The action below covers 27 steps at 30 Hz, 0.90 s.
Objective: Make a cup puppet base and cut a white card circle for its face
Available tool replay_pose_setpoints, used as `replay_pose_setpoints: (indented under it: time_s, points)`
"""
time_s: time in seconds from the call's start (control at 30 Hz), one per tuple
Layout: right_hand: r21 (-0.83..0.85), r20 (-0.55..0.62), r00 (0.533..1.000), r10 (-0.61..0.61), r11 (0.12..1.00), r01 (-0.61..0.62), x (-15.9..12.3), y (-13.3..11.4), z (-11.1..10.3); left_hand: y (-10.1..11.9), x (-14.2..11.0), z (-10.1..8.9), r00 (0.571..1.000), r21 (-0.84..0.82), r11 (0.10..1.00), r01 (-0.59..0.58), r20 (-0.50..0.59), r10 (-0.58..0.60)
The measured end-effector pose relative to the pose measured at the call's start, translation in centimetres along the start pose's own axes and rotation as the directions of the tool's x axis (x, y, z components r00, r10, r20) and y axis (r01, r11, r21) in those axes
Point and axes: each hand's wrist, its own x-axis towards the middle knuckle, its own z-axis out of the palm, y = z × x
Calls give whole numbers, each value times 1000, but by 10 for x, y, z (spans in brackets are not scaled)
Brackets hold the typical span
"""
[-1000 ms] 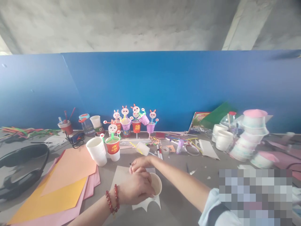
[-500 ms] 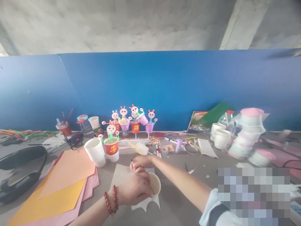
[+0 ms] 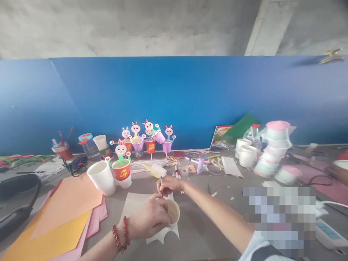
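Note:
My left hand (image 3: 149,218), with a red bead bracelet on the wrist, is wrapped round a white paper cup (image 3: 173,212) that rests on a white sheet of paper (image 3: 133,203) on the grey table. Just beyond the cup, my right hand (image 3: 169,184) is pinched on a thin pen (image 3: 161,185) held upright, its tip near the cup's far rim. Behind the hands stand a stack of white cups (image 3: 101,177) and a red cup with a bunny figure (image 3: 121,168).
Orange, yellow and pink paper sheets (image 3: 62,210) lie at the left. A row of bunny cup figures (image 3: 148,139) stands against the blue wall (image 3: 190,98). White and pink cup stacks (image 3: 272,152) stand at right, markers and tape rolls (image 3: 201,166) mid-table, a power strip (image 3: 330,233) lower right.
The view has shifted so everything sits further left. My right hand has lifted a little off the cup, and the pen now shows upright in its fingers. The left hand still grips the cup.

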Motion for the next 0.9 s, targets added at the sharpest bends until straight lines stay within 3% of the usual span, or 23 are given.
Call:
replay_pose_setpoints:
  time_s: [0.4,0.67,0.9]
  points:
    - [46,-284,949,-134,987,154,-56,29,5,6,2,-9,999,-27,1000,-8,33,9]
    - [27,-476,849,-229,961,274,-91,37,30,7,4,-13,996,-16,1000,18,85,-17]
    - [-3,-612,753,-242,953,304,-119,34,58,9,4,-14,995,-1,1000,30,98,-30]
